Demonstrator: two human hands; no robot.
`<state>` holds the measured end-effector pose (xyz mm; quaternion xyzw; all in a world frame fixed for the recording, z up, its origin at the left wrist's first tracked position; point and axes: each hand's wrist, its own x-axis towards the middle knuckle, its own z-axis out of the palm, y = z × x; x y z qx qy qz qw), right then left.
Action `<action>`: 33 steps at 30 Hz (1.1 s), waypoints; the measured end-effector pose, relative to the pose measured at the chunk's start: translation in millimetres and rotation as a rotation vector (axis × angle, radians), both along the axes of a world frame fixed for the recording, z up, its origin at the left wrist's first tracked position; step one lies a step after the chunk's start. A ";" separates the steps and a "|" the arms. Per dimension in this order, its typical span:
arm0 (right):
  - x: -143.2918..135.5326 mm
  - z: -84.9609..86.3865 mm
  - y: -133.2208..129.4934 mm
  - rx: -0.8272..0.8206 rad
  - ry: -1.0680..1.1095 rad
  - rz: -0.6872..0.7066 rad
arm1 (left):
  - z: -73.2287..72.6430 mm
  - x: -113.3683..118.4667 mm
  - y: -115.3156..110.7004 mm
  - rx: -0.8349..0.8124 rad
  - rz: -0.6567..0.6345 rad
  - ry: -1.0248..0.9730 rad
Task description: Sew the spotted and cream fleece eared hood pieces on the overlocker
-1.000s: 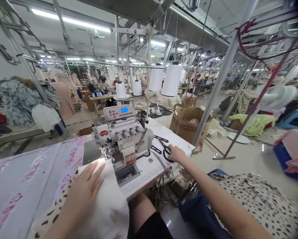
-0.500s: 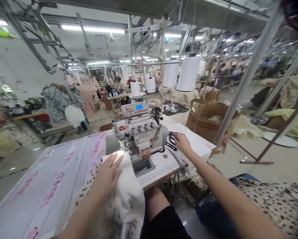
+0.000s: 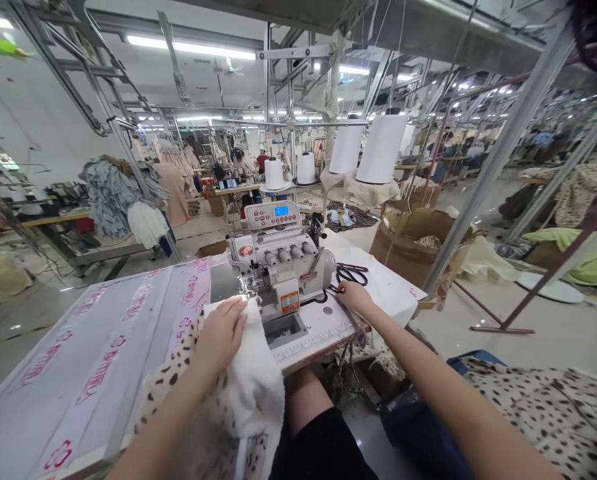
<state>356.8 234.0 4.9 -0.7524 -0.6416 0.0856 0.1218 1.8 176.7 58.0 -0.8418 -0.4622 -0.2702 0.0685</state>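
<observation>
My left hand [image 3: 222, 337] is closed on a piece of white fleecy fabric [image 3: 258, 373] with a black-spotted face, its edge close to the needle area of a white overlock sewing machine [image 3: 283, 260]. The fabric hangs over the table's front edge toward my lap. On the right of the machine bed, my right hand [image 3: 356, 298] pinches the end of a small black tool [image 3: 334, 289]; its kind is mostly hidden by the fingers. Just beyond that hand lie black-handled scissors [image 3: 352, 273] on the white table surface.
Plastic film with pink print covers the left table [image 3: 143, 333]. White thread cones [image 3: 381, 150] stand behind the machine. A cardboard box [image 3: 403, 243] and a metal post [image 3: 498, 150] are at right. Spotted fabric [image 3: 543, 407] lies in a heap at lower right.
My right hand has moved from the scissors toward me and slightly left, onto the small black tool, leaving the scissors on the table. My left hand stays on the fabric at the machine.
</observation>
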 end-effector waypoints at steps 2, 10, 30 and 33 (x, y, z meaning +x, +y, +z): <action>3.5 1.3 3.6 -0.049 0.000 0.011 | -2.8 -0.6 -0.4 0.024 0.019 0.045; 16.9 4.5 7.7 -0.118 0.004 0.016 | -4.1 -2.5 -4.7 0.055 0.009 0.081; -36.7 -10.1 -51.4 0.421 0.401 0.175 | -0.5 -5.2 -13.2 0.054 -0.018 0.085; -82.9 -14.4 -64.9 0.383 0.572 0.347 | 4.0 4.8 -16.0 0.092 -0.007 0.004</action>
